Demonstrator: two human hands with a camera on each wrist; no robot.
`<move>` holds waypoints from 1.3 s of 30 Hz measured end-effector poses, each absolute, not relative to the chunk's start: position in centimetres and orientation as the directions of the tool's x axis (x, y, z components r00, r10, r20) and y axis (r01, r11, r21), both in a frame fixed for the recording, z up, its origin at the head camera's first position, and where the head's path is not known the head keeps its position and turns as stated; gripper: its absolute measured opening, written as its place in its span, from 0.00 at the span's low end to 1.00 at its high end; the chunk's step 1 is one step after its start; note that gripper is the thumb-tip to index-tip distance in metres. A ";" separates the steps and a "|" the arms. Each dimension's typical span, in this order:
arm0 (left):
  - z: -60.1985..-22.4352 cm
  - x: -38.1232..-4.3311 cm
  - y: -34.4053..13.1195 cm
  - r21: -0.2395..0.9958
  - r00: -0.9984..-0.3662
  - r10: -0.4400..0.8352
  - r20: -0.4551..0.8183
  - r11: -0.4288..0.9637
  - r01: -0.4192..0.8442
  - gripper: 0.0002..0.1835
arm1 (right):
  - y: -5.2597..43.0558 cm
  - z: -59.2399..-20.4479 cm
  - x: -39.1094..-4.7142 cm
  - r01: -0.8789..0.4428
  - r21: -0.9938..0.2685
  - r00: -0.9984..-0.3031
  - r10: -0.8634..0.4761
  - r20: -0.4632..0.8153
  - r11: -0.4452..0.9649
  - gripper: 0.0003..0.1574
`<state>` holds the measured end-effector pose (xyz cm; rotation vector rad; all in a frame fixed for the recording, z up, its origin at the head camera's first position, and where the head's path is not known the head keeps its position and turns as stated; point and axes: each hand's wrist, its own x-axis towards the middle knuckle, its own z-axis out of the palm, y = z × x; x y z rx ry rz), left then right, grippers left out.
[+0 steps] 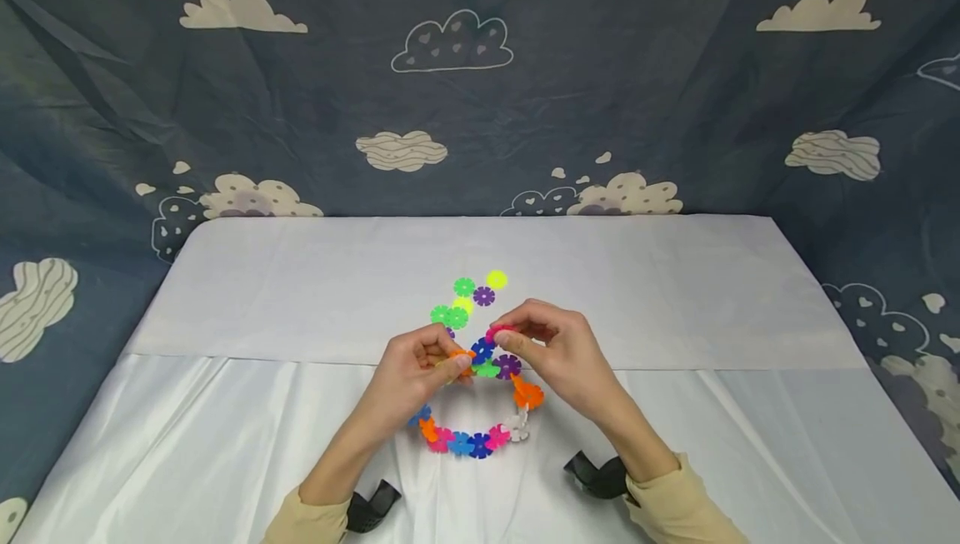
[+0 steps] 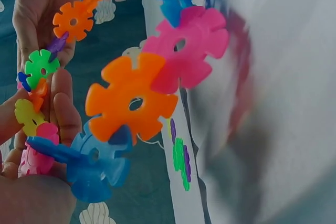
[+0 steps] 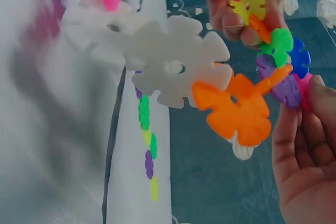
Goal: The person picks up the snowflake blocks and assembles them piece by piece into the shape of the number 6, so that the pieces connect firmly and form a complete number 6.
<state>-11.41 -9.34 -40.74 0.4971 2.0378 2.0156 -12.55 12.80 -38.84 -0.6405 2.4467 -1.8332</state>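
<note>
Notched plastic flower discs are slotted together into a ring-shaped chain (image 1: pixel 480 445), which hangs between the two hands. My left hand (image 1: pixel 411 369) pinches the chain at an orange disc (image 1: pixel 463 355); a yellow disc (image 2: pixel 28 116) and pink ones lie beside those fingers in the left wrist view. My right hand (image 1: pixel 558 352) pinches a pink disc (image 1: pixel 497 331) between thumb and fingers. That pink disc meets a blue disc (image 1: pixel 482 351), which adjoins a green disc (image 3: pixel 276 46) and a purple disc (image 3: pixel 281 83). White discs (image 3: pixel 176 67) and an orange disc (image 3: pixel 247 109) continue the ring.
Loose discs lie on the white cloth just beyond the hands: several green (image 1: pixel 464 286), yellow (image 1: pixel 497 279) and purple (image 1: pixel 483 296). Black straps (image 1: pixel 375 506) show at both wrists. A dark cloud-print curtain (image 1: pixel 480 111) stands behind the table (image 1: pixel 675 294).
</note>
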 end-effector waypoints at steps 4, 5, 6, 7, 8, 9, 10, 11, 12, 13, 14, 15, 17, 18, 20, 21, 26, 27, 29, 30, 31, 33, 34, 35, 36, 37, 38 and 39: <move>-40.8 -11.4 -9.3 0.998 -0.914 0.403 0.056 0.009 0.065 0.07 | 13.1 -38.9 -12.8 -0.251 -0.951 -0.914 -0.368 0.172 0.181 0.06; -40.8 -11.4 -9.3 0.998 -0.914 0.403 0.052 0.014 0.064 0.07 | 13.2 -38.9 -12.8 -0.244 -0.952 -0.913 -0.374 0.163 0.182 0.06; -40.8 -11.4 -9.3 0.998 -0.913 0.404 0.051 0.018 0.064 0.07 | 13.2 -38.9 -12.8 -0.242 -0.952 -0.912 -0.378 0.158 0.186 0.06; -40.8 -11.4 -9.3 0.998 -0.913 0.404 0.051 0.024 0.066 0.07 | 13.2 -38.8 -12.8 -0.241 -0.952 -0.912 -0.381 0.155 0.190 0.05; -40.7 -11.4 -9.2 0.997 -0.914 0.402 0.051 0.029 0.068 0.07 | 13.2 -38.7 -12.8 -0.242 -0.950 -0.912 -0.381 0.154 0.196 0.05; -40.6 -11.3 -9.2 0.997 -0.915 0.400 0.051 0.033 0.070 0.07 | 13.2 -38.6 -12.7 -0.244 -0.948 -0.913 -0.378 0.153 0.205 0.05; -40.6 -11.3 -9.2 0.997 -0.917 0.395 0.051 0.039 0.073 0.07 | 13.1 -38.6 -12.7 -0.247 -0.946 -0.914 -0.375 0.155 0.211 0.05; -40.5 -11.3 -9.2 0.996 -0.919 0.390 0.052 0.043 0.075 0.07 | 13.0 -38.5 -12.6 -0.251 -0.944 -0.916 -0.369 0.158 0.217 0.05; -40.5 -11.3 -9.2 0.996 -0.921 0.385 0.052 0.045 0.075 0.07 | 13.0 -38.4 -12.6 -0.254 -0.941 -0.917 -0.364 0.162 0.221 0.05; -40.4 -11.3 -9.1 0.996 -0.924 0.379 0.054 0.049 0.079 0.07 | 12.9 -38.4 -12.5 -0.257 -0.940 -0.919 -0.358 0.166 0.223 0.04; -40.4 -11.2 -9.1 0.996 -0.925 0.375 0.056 0.047 0.080 0.07 | 12.8 -38.4 -12.5 -0.259 -0.939 -0.920 -0.354 0.169 0.224 0.04; -40.3 -11.2 -9.1 0.996 -0.927 0.370 0.058 0.048 0.081 0.07 | 12.7 -38.4 -12.4 -0.265 -0.937 -0.921 -0.349 0.175 0.227 0.04; -40.3 -11.1 -9.0 0.995 -0.931 0.360 0.062 0.055 0.087 0.07 | 12.5 -38.5 -12.3 -0.273 -0.935 -0.921 -0.341 0.187 0.225 0.03; -40.3 -11.0 -9.0 0.994 -0.932 0.357 0.064 0.057 0.090 0.06 | 12.5 -38.5 -12.3 -0.277 -0.934 -0.921 -0.338 0.192 0.225 0.03; -40.3 -11.0 -8.9 0.994 -0.933 0.353 0.069 0.055 0.095 0.06 | 12.4 -38.6 -12.3 -0.282 -0.932 -0.922 -0.333 0.198 0.227 0.03; -40.3 -11.0 -8.9 0.994 -0.934 0.351 0.070 0.054 0.095 0.06 | 12.4 -38.6 -12.3 -0.282 -0.932 -0.922 -0.331 0.199 0.227 0.03; -40.5 -11.1 -8.9 0.999 -0.933 0.357 0.049 0.002 0.053 0.06 | 12.3 -38.9 -12.5 -0.257 -0.941 -0.935 -0.302 0.185 0.218 0.05; -40.6 -11.2 -9.0 0.999 -0.932 0.360 0.040 -0.014 0.038 0.06 | 12.2 -39.1 -12.5 -0.251 -0.944 -0.939 -0.292 0.183 0.214 0.06; -40.8 -11.3 -9.0 0.999 -0.931 0.364 0.019 -0.047 0.002 0.06 | 12.1 -39.5 -12.6 -0.238 -0.949 -0.945 -0.275 0.177 0.206 0.08; -40.9 -11.4 -9.1 0.998 -0.932 0.362 0.008 -0.058 -0.014 0.07 | 12.0 -39.7 -12.7 -0.231 -0.953 -0.946 -0.272 0.174 0.195 0.10; -40.9 -11.5 -9.1 0.997 -0.933 0.360 -0.004 -0.069 -0.031 0.06 | 11.9 -39.9 -12.7 -0.229 -0.956 -0.946 -0.274 0.174 0.185 0.11; -41.1 -11.7 -9.2 0.996 -0.935 0.353 -0.020 -0.071 -0.048 0.06 | 11.9 -40.2 -12.7 -0.227 -0.957 -0.945 -0.279 0.171 0.180 0.14; -41.2 -11.8 -9.3 0.996 -0.937 0.347 -0.028 -0.068 -0.055 0.06 | 11.8 -40.3 -12.7 -0.228 -0.957 -0.944 -0.280 0.173 0.178 0.14; -41.3 -11.9 -9.4 0.996 -0.940 0.340 -0.033 -0.062 -0.058 0.06 | 11.8 -40.3 -12.7 -0.227 -0.958 -0.945 -0.278 0.173 0.176 0.15; -41.3 -11.9 -9.5 0.996 -0.942 0.334 -0.038 -0.061 -0.061 0.06 | 11.8 -40.4 -12.8 -0.227 -0.958 -0.946 -0.273 0.174 0.177 0.16; -41.4 -12.0 -9.6 0.996 -0.943 0.330 -0.040 -0.062 -0.064 0.05 | 11.8 -40.4 -12.8 -0.227 -0.957 -0.948 -0.266 0.175 0.181 0.16; -41.4 -12.0 -9.6 0.996 -0.944 0.327 -0.042 -0.064 -0.067 0.05 | 11.8 -40.3 -12.8 -0.225 -0.956 -0.951 -0.258 0.173 0.187 0.16; -41.4 -12.1 -9.7 0.995 -0.945 0.323 -0.046 -0.066 -0.071 0.05 | 11.9 -40.3 -12.9 -0.223 -0.957 -0.952 -0.253 0.172 0.186 0.16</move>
